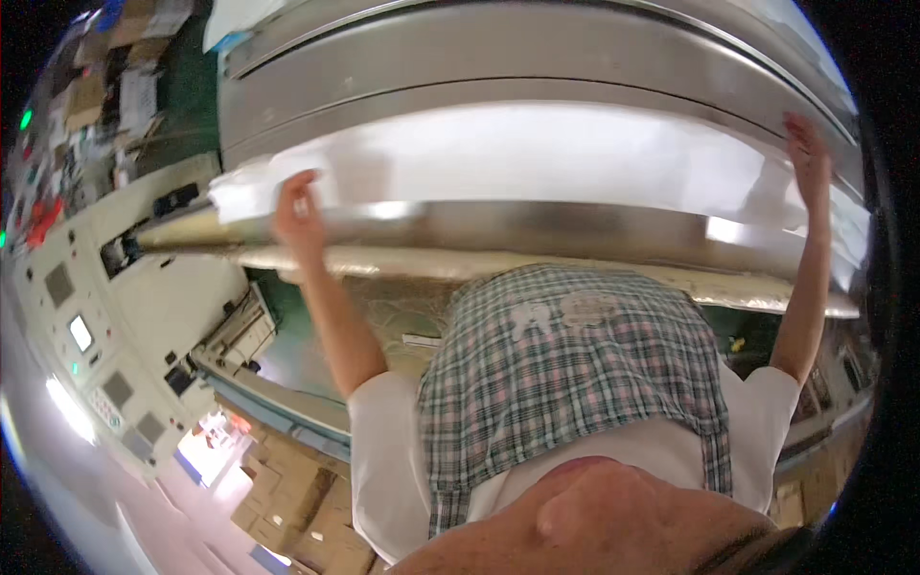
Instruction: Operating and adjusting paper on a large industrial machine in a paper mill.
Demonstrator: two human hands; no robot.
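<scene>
A long white sheet (pixel 537 153), thin and cloth-like, stretches across a metal machine bed in front of me. Toward its left end, my left hand (pixel 299 216) is closed, with thumb and bent fingers pinching the sheet; the cloth is bunched beside it. At the far right, my right hand (pixel 808 153) reaches up over the sheet's other end. Its fingers are smeared by motion, so their grip on the sheet cannot be made out. A shiny metal roller or rounded edge (pixel 575 225) runs along the near side of the sheet.
Flat metal panels (pixel 498 57) rise behind the sheet. A pale padded bar (pixel 383 261) lies between the roller and my checked apron (pixel 585 374). To the left stand a white control cabinet (pixel 86 287) and shelves of boxes (pixel 125 91). Cardboard cartons (pixel 287 479) are at lower left.
</scene>
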